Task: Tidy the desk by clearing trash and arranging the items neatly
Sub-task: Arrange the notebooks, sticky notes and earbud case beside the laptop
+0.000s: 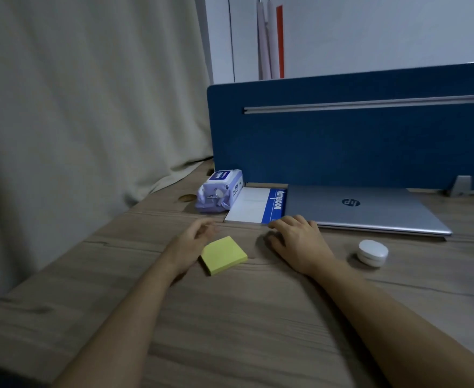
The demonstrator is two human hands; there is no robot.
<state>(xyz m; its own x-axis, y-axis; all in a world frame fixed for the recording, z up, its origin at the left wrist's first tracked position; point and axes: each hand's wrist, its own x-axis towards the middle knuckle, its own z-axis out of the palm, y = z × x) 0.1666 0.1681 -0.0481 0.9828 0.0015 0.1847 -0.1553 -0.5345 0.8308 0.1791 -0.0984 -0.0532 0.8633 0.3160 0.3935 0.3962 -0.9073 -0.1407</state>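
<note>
A yellow sticky-note pad (224,255) lies on the wooden desk (230,331) between my hands. My left hand (195,238) hovers just left of the pad, fingers loosely curled, holding nothing. My right hand (300,242) rests palm down on the desk, its fingertips touching the near edge of a white and blue notebook (254,204). The notebook lies flat beside a closed silver laptop (364,208). A purple pack of wet wipes (220,191) sits at the notebook's left, against the divider. A small white round case (372,252) stands to the right of my right hand.
A blue fabric divider (342,135) with a metal rail closes off the back of the desk. A beige curtain (76,107) hangs along the left side. A cable hole (186,198) is cut in the desk near the wipes.
</note>
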